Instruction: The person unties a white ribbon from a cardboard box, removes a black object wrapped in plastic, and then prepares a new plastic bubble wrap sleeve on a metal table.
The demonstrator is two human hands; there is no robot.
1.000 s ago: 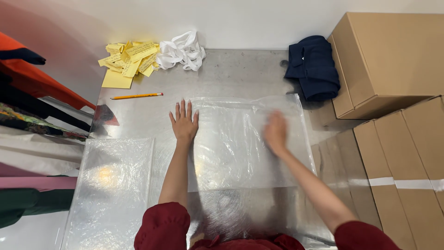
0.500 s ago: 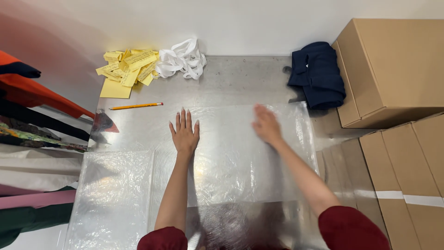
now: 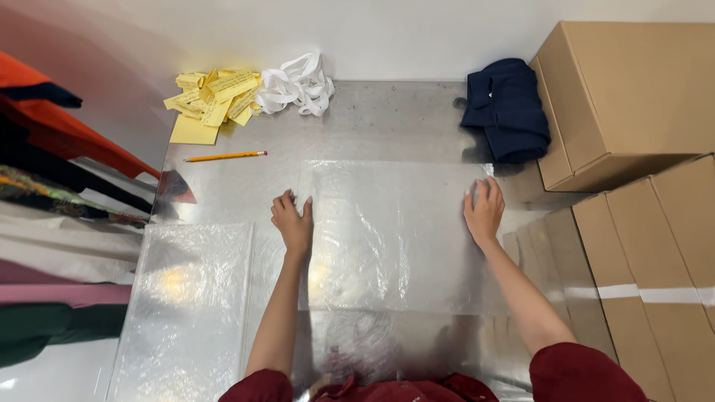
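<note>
Head view, looking straight down. Left hand [image 3: 293,223] lies palm-down on the left edge of a clear plastic bag [image 3: 395,238], fingers slightly curled and close together, pointing away from the body; nothing is pinched in it. Right hand [image 3: 484,211] lies palm-down on the bag's right edge near its far corner, fingers loosely spread, flat, gripping nothing. The two hands are well apart, one at each side of the bag. Both forearms are bare and run forward from dark red sleeves [image 3: 573,372] at the bottom of the frame; the left forearm goes nearly straight ahead, the right one slants inward from the right.

The bag lies flat and spread on the shiny metal worktop [image 3: 402,119], roughly in the middle, wrinkled and glinting.

Left of the left forearm, a stack of more clear plastic bags [image 3: 186,305] lies on the worktop, just beside the spread bag. Beyond the left hand: a yellow pencil [image 3: 226,155], then a heap of yellow paper slips [image 3: 212,100] touching a bundle of white strips [image 3: 296,83] at the wall. Beyond the right hand, a folded dark blue garment [image 3: 506,108] sits at the far right corner, against brown cardboard boxes [image 3: 633,97]. Folded coloured garments [image 3: 52,149] are stacked along the left edge.
</note>
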